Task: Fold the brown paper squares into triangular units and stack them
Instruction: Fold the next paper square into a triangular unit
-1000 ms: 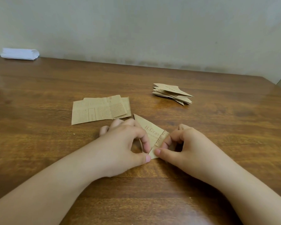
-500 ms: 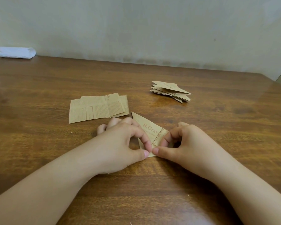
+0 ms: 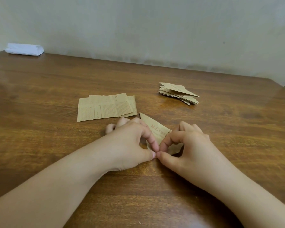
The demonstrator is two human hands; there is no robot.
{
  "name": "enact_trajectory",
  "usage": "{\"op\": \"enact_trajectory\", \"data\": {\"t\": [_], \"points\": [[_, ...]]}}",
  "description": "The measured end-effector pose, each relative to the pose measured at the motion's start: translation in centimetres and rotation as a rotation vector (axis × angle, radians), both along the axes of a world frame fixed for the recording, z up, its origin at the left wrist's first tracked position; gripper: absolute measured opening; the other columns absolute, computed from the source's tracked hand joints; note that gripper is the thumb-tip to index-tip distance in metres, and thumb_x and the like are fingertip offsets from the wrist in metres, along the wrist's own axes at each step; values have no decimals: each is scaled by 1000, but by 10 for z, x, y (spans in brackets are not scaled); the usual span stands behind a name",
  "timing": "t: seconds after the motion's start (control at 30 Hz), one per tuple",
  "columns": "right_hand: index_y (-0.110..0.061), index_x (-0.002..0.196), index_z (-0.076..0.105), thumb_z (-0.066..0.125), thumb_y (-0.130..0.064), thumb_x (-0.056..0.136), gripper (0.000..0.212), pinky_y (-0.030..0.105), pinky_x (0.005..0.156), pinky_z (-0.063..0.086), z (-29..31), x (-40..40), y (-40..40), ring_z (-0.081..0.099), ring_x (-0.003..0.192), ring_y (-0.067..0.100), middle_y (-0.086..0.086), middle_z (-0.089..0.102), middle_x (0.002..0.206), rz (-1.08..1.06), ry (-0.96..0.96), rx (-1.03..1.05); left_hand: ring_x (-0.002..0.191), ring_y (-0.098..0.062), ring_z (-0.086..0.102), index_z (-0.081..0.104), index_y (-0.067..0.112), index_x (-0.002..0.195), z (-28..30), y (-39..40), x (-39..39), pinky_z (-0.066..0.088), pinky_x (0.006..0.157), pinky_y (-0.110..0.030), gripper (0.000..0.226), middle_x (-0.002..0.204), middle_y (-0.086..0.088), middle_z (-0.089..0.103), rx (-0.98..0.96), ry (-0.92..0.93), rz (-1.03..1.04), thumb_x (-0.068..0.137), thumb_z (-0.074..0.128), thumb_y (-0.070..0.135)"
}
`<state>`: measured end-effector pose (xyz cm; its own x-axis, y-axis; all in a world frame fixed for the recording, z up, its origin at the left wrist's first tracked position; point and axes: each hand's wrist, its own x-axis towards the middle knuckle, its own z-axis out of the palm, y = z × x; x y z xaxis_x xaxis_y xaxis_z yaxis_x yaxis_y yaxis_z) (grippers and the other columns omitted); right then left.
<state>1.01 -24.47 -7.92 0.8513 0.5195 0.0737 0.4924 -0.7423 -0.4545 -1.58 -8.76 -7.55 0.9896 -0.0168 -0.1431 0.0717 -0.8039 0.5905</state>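
A partly folded brown paper piece (image 3: pixel 155 129), printed "H.Gray", lies on the wooden table (image 3: pixel 220 137) between my hands, its point aimed away from me. My left hand (image 3: pixel 132 142) pinches its near left edge between thumb and index finger. My right hand (image 3: pixel 186 145) pinches the near right part, and both thumb tips meet at the paper's near corner. A pile of flat brown paper squares (image 3: pixel 105 107) lies just behind my left hand. A stack of folded triangular units (image 3: pixel 179 92) sits farther back on the right.
A white folded bundle (image 3: pixel 24 49) lies at the table's far left corner against the pale wall. The table's right edge shows at the far right.
My thumbs and index fingers have closed in toward each other at the paper's near corner, and a flap now shows under my right hand. The piles have not moved.
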Motion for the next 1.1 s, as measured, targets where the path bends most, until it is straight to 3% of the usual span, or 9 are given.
{"op": "enact_trajectory", "data": {"t": [0.27, 0.37, 0.5, 0.63, 0.73, 0.8, 0.87, 0.97, 1.1], "points": [[-33, 65, 62, 65, -46, 71, 15, 28, 86, 22, -1, 2, 3, 36, 96, 8, -9, 48, 88, -83, 38, -17, 98, 2, 19, 65, 39, 75, 0, 1, 0, 13, 91, -24, 8, 106, 30, 42, 8, 10, -6, 82, 68, 38], [-30, 64, 62, 68, -42, 73, 16, 31, 91, 25, 1, 5, -1, 37, 105, 12, -12, 47, 89, -135, 67, -40, 97, 1, 19, 66, 38, 76, 0, 1, 0, 14, 91, -24, 7, 106, 31, 41, 6, 13, -7, 83, 69, 37], [-31, 62, 62, 70, -40, 73, 16, 35, 98, 26, 3, 8, -8, 35, 120, 12, -16, 43, 83, -174, 128, -58, 109, -1, 24, 64, 39, 71, -2, 2, 0, 17, 96, -26, 13, 109, 30, 42, 18, -3, -11, 81, 70, 34], [-29, 65, 65, 70, -37, 73, 12, 32, 90, 24, 5, 10, -13, 38, 112, 11, -14, 48, 84, -181, 147, -57, 116, -3, 26, 64, 40, 70, -3, 3, 1, 19, 101, -29, 13, 110, 29, 42, 25, -9, -22, 81, 70, 35], [-27, 63, 67, 72, -34, 72, 12, 38, 102, 29, 3, 13, -18, 39, 118, 10, -14, 51, 90, -173, 138, -41, 117, -4, 26, 65, 41, 72, -5, 5, 1, 19, 98, -28, 11, 110, 30, 42, 21, -6, -32, 81, 70, 36], [-28, 63, 65, 72, -35, 70, 12, 41, 101, 36, 3, 15, -25, 44, 107, 10, -13, 51, 90, -132, 91, -11, 118, -4, 28, 65, 42, 74, -6, 7, 2, 20, 99, -28, 10, 110, 31, 43, 17, -3, -46, 80, 71, 37], [-31, 67, 63, 70, -42, 66, 13, 30, 93, 37, 6, 17, -34, 42, 95, 2, -13, 48, 84, -37, 37, 23, 119, -4, 33, 65, 45, 76, -6, 13, 3, 23, 106, -31, 10, 109, 33, 46, 0, -2, -64, 78, 73, 37], [-33, 74, 63, 68, -52, 60, 24, 21, 86, 32, 9, 20, -41, 42, 98, 1, -16, 47, 89, 108, 0, 78, 117, 2, 35, 66, 44, 80, -5, 21, 4, 26, 109, -37, 13, 106, 38, 49, -22, 3, -120, 76, 75, 35], [-41, 91, 59, 59, -58, 61, 34, 23, 89, 31, 2, 19, -37, 38, 104, 0, -23, 45, 98, 263, -48, 19, 116, 9, 34, 70, 41, 78, -2, 25, 7, 25, 110, -37, 9, 106, 43, 47, -22, 0, -196, 76, 76, 35]]}}
